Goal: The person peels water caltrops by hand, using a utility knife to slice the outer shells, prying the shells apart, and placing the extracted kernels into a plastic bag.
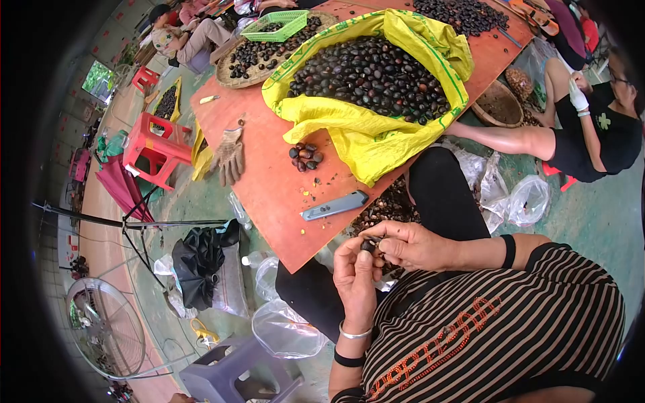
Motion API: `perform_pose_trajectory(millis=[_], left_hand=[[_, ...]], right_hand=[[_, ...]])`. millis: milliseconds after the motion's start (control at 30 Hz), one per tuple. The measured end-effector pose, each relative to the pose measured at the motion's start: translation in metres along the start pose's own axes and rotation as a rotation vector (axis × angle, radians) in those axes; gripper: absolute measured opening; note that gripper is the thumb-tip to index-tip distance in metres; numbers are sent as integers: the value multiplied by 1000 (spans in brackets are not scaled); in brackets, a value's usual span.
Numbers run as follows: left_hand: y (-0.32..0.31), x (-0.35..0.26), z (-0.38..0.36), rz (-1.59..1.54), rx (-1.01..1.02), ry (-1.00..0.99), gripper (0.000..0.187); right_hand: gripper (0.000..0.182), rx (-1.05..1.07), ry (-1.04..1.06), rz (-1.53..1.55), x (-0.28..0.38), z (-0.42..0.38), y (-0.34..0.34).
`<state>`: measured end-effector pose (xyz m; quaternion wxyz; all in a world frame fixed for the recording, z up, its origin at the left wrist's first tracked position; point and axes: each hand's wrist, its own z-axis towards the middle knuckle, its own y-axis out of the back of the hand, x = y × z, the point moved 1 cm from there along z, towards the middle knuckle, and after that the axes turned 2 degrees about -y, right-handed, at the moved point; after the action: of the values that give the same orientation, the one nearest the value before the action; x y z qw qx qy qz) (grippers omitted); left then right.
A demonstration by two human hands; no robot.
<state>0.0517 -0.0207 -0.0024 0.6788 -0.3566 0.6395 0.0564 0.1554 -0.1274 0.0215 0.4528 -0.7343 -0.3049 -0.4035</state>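
Close to my striped shirt, both hands meet over a small dark nut. My left hand is closed, with its thumb and fingers around the nut. My right hand comes in from the right, its thumb and forefinger pinched against the nut or its shell; the exact contact is too small to make out. A grey utility knife lies near the table edge, beyond my hands. Past it sits a small heap of brown nuts. A yellow sack full of shiny dark nuts stands on the orange table.
A worn work glove lies at the table's left edge. Shell scraps fill the space under it. At the back are a woven tray and green basket. Stools, bags and a fan stand left; another person sits right.
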Motion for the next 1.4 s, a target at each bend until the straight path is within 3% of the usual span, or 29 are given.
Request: perform_pose_trajectory(millis=[167,267,500,567,1200,1267,1400], left_hand=[[-1,-7,-3,55,7,-28,28],[0,-9,-4,124,-12,-79,30],[8,-4,-6,246,7,-172,30],[8,-3,-7,233,9,-173,28],[8,-8,-6,383,-20,-177,28],[6,-8,-5,330,-23,-149,28],[4,-8,-4,153,-50,-70,28]], right_hand=[[41,27,-72,8,6,-6,-2],[51,127,129,-115,0,-6,-3],[45,90,60,-347,6,-9,5],[42,41,177,-511,10,-9,5],[42,-23,198,-662,-1,0,3],[42,-92,352,-654,-9,4,7],[41,-32,187,-566,10,-3,-2]])
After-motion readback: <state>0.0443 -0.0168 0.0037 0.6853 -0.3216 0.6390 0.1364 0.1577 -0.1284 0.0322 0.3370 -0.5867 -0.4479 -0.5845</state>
